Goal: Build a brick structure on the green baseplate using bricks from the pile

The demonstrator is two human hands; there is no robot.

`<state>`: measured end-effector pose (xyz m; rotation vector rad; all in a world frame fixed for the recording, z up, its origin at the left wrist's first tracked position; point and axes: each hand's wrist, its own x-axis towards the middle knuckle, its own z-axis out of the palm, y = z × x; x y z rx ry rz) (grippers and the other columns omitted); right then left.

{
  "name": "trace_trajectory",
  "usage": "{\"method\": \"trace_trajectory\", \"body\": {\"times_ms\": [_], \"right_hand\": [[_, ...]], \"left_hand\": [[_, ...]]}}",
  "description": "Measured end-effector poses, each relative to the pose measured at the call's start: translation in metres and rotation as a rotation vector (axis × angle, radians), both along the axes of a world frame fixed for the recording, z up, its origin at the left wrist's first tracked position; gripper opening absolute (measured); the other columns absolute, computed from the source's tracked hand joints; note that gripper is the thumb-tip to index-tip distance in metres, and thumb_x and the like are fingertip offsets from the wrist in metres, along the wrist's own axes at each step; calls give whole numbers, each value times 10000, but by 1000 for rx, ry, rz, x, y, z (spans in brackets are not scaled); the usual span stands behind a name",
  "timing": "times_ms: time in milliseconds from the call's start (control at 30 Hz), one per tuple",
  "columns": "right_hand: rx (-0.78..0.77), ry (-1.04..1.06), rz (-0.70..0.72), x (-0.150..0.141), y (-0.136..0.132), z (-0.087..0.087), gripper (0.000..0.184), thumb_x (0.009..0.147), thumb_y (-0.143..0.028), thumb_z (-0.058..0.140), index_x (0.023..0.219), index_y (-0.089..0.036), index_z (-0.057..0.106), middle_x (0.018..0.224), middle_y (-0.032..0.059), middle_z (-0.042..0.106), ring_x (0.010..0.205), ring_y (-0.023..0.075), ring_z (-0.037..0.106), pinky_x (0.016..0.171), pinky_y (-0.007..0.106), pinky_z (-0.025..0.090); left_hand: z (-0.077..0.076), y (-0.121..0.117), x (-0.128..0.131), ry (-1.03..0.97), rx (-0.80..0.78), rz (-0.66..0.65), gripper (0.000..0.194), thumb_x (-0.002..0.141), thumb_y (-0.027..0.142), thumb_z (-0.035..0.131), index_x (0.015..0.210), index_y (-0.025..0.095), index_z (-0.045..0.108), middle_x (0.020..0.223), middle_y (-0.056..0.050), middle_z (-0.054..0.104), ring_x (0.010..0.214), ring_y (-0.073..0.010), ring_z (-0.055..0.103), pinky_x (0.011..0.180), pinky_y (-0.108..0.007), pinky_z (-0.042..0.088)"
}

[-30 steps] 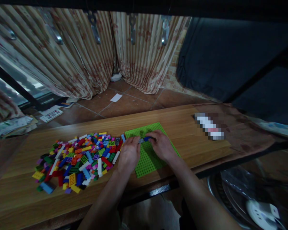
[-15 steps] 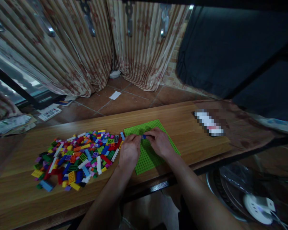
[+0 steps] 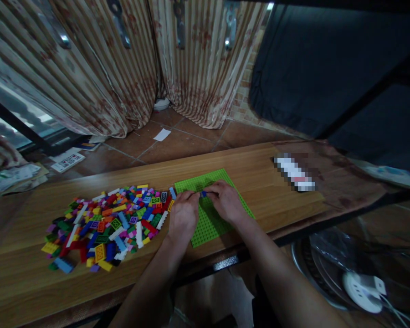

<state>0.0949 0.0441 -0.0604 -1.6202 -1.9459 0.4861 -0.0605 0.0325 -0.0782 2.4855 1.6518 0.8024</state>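
A green studded baseplate lies on the wooden table in front of me. Both my hands hover over its near-left part, fingertips meeting. My left hand and my right hand are closed in a pinch on a small blue brick held between them just above the plate. A heap of loose coloured bricks spreads over the table left of the plate, its right edge touching my left hand's side.
A blurred-out oblong object lies on the table at the right. Beyond the table are a tiled floor with papers and striped curtains. A fan stands below the table's right edge.
The view has drifted slightly; my hands stay together over the plate, and less of the blue brick shows between my fingertips than one second ago.
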Motion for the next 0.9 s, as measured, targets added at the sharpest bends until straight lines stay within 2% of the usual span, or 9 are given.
{"method": "trace_trajectory", "body": {"times_ms": [600,900], "right_hand": [[26,-27,14,2,1,-1,215,861,-161,559,907,-213,762,864,53,674,872,191,591,858,333,453],[14,-21,12,3,1,0,223,864,-151,554,932,-204,759,918,64,679,890,189,600,856,321,456]], "left_hand": [[-2,3,-1,-26,8,-27,268,911,173,449,974,182,709,957,-74,706,867,-194,638,845,-357,517],[-4,4,-2,-51,29,-22,271,923,200,443,952,182,712,937,-69,708,861,-195,635,823,-345,521]]}}
